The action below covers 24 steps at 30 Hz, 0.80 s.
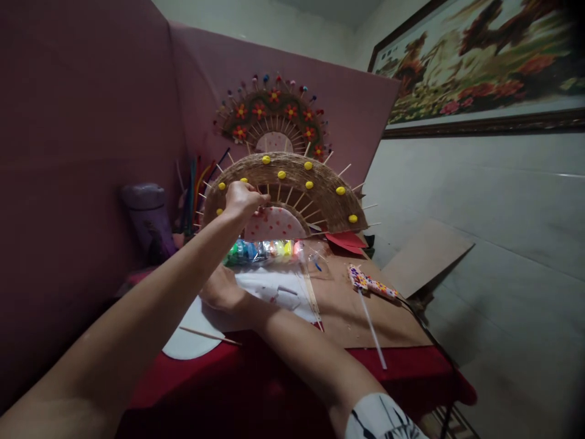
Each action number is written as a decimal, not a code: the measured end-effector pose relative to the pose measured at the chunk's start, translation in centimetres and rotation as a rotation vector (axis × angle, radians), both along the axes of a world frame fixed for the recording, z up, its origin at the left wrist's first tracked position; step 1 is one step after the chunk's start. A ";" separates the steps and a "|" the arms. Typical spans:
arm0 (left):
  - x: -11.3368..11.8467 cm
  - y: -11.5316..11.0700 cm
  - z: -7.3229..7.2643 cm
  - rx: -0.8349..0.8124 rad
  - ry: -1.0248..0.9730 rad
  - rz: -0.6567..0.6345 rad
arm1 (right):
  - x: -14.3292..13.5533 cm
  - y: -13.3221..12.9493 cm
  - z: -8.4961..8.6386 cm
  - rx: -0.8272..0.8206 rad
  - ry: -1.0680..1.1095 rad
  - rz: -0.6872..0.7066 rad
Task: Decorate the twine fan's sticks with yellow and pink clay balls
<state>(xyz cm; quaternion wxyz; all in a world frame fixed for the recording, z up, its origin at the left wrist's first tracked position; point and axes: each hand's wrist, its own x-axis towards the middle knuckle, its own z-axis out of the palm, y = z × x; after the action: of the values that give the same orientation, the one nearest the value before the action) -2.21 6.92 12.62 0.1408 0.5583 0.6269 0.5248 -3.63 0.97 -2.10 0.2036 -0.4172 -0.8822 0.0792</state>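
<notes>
Front fan (287, 163): brown, streaky, dotted yellow; its half-round centre (280, 224) pale pink, red spots. Rear fan (283, 105): brown, red-orange flowers (291, 111) with yellow middles, multicolour tips. Glue gun (382, 288): white-based, orange-purple print. Tablecloth (205, 378) deep red. Panel (356, 110) dusky pink. Sleeve (384, 421) white, black marks.

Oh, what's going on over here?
A person is working on a brown fan with yellow dots. Their left hand is at the fan's front, fingers bent by its thin sticks; their right hand is low, partly behind the left forearm, so what it touches is unclear. A glue gun lies rightward, and a flowered fan is behind.
</notes>
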 end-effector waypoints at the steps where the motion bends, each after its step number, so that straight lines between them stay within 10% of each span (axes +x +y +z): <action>1: 0.0 0.2 -0.3 -0.047 -0.001 -0.025 | 0.3 -0.6 0.1 0.028 -0.028 -0.007; 12: 1.7 0.1 -5.6 -0.431 0.210 -0.051 | 8.5 -12.1 3.1 0.193 -0.259 0.233; 24: 3.0 -0.9 -7.9 -0.520 0.070 -0.070 | 13.0 -13.2 1.8 0.112 -0.104 0.096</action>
<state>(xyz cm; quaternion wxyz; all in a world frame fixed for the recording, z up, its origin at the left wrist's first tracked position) 0.76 6.05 4.73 0.2762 0.5425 0.7254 0.3212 9.40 -12.20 -0.27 0.1762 -0.3660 -0.9136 0.0176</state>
